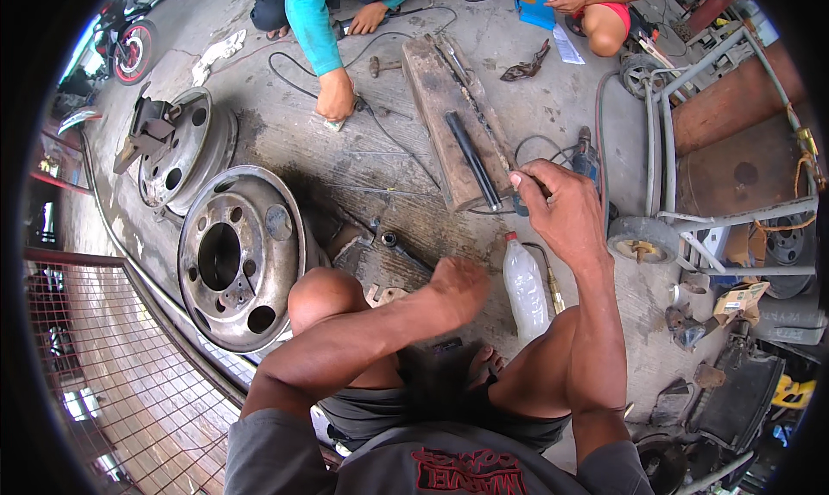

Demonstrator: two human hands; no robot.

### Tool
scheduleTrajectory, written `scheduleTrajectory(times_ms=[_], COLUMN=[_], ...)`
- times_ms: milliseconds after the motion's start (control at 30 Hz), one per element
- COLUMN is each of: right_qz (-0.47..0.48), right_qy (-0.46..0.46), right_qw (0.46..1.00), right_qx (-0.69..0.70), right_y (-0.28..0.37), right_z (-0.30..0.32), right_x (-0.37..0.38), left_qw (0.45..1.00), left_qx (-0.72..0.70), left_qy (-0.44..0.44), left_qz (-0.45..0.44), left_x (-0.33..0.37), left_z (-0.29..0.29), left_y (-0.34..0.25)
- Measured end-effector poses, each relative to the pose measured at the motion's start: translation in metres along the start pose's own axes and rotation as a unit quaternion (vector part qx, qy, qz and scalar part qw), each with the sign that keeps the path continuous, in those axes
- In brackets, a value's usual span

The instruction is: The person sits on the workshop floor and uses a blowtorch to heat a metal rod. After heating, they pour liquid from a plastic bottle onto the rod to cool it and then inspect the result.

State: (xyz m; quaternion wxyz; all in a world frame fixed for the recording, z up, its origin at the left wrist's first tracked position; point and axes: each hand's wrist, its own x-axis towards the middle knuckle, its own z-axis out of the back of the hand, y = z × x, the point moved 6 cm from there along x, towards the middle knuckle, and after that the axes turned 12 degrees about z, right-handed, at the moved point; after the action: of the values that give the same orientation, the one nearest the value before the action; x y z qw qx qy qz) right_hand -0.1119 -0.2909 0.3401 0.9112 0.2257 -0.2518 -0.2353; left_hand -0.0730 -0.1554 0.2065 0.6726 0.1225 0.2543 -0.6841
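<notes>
My right hand [557, 210] is closed, thumb and fingers pinched on the near end of a long thin metal rod [481, 115]. The rod slants away over a worn wooden block [429, 107]. A short black tube [471, 160] lies on the same block. My left hand [460, 290] is curled in a fist in front of my knees, a little blurred. Behind it a dark tool with a round ring-like head [389, 239] reaches toward the fist; whether I grip it is hidden. Just right of that hand stands a clear plastic bottle with a red cap [525, 288].
Two steel wheel rims [231, 258] stand at my left. Ahead, a person's hand [335, 96] in a teal sleeve presses near the floor; another person [596, 16] crouches at far right. Cables, a hammer [385, 66], a power tool [585, 157] and a grey wheeled cart [682, 223] surround the block.
</notes>
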Motion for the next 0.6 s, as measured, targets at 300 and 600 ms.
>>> scheduleTrajectory(times_ms=[300, 600], right_qz=[-0.007, -0.015], right_qy=[0.015, 0.024], right_qw=[1.0, 0.999], right_qx=[-0.022, -0.022], right_y=[-0.004, -0.007], right_z=[-0.002, -0.002], right_x=[0.0, 0.0], left_qw=[0.993, 0.986], left_qx=[-0.029, -0.021], left_qy=[0.019, -0.077], left_qz=[-0.11, -0.146], left_x=[-0.011, -0.012], left_z=[-0.041, -0.055], left_y=[-0.041, -0.039])
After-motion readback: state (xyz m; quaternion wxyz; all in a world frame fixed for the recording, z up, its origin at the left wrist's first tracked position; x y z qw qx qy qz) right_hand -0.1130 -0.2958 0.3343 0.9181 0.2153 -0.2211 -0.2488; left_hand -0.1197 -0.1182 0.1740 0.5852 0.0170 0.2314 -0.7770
